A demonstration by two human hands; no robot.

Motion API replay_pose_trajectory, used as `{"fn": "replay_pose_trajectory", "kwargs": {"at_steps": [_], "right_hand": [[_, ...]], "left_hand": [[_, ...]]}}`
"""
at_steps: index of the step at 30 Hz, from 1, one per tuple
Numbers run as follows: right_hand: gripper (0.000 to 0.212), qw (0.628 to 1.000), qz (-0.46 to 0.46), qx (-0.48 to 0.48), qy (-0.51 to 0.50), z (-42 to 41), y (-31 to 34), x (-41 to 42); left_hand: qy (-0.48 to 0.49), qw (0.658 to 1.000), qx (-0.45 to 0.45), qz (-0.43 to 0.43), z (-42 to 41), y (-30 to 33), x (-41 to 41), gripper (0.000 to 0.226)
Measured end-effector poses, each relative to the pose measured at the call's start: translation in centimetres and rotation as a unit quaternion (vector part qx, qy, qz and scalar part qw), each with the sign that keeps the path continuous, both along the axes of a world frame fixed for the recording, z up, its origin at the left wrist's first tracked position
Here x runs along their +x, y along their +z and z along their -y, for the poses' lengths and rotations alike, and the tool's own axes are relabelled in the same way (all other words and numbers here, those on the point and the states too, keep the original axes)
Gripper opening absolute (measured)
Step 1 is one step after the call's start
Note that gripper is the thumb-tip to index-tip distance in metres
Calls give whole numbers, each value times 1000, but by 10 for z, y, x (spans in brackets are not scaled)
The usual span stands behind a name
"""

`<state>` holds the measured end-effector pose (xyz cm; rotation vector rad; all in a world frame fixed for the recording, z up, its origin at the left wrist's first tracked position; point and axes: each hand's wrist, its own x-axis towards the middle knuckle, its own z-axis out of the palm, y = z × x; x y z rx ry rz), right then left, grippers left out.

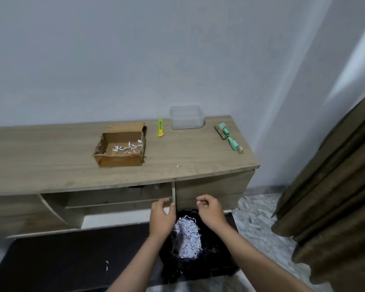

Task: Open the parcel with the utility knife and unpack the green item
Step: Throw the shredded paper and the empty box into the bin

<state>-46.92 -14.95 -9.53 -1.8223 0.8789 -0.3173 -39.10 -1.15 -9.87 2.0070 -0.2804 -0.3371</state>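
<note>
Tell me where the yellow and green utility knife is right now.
In the head view, the yellow and green utility knife lies on the wooden desk, toward the back, between the open cardboard box and the clear plastic container.

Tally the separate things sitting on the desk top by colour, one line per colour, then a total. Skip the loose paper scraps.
Brown: 1, the open cardboard box
Yellow and green: 1, the utility knife
Clear: 1, the plastic container
Green: 1, the green item, lying at the right end of the desk
Total: 4
</note>
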Motion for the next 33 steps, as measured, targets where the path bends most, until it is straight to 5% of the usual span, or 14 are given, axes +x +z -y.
{"fn": "replay_pose_trajectory", "kwargs": {"at_steps": [12,23,33], "right_hand": [[19,998,44,-40,-14,41,47,73],[21,997,45,-63,32,114,30,190],[33,937,-75,-268,211,156,21,280]], "left_hand": [[-22,998,22,60,26,43,83,41],[-132,924,271,237,51,-3,158,66],[-103,904,255,327,52,-20,159,50]]}}
